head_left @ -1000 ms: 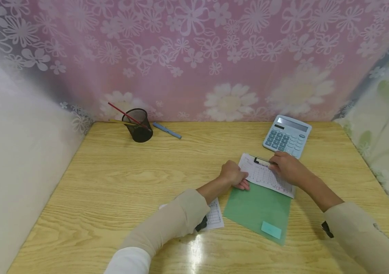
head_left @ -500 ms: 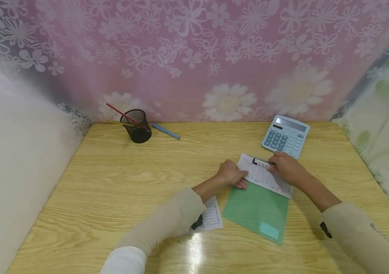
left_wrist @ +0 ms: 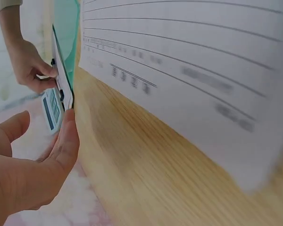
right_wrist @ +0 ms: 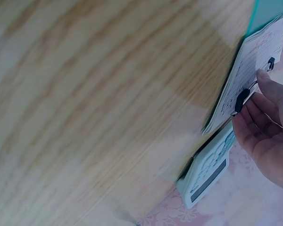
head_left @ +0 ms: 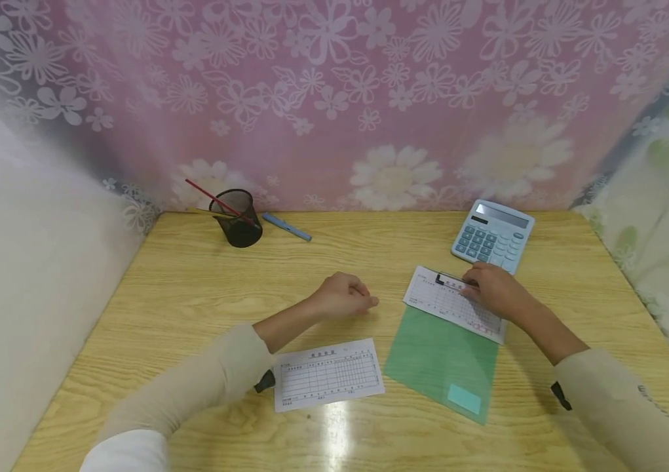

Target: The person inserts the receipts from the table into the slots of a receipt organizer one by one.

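Observation:
A green clipboard (head_left: 443, 357) with a light-blue label lies on the table at the right, printed forms (head_left: 437, 298) covering its upper part. My right hand (head_left: 500, 293) pinches its metal clip (right_wrist: 243, 100) between thumb and fingers, as the right wrist view shows. Whether the clip is raised off the paper is hard to tell. To the left of the clipboard, my left hand (head_left: 343, 297) hovers with relaxed fingers and holds nothing; thumb and fingers stand apart in the left wrist view. A loose printed form (head_left: 329, 375) lies flat below that hand, near the left sleeve cuff.
Just behind the clipboard sits a light-blue calculator (head_left: 493, 235). At the back left stands a black mesh pen cup (head_left: 240, 223) holding a red and a yellow stick. Beside it lies a blue pen (head_left: 287, 227). Curtained walls border the wooden table (head_left: 192, 314).
My left hand has let go of the forms' left edge and moved left, uncovering the loose form. My right hand stays at the clip.

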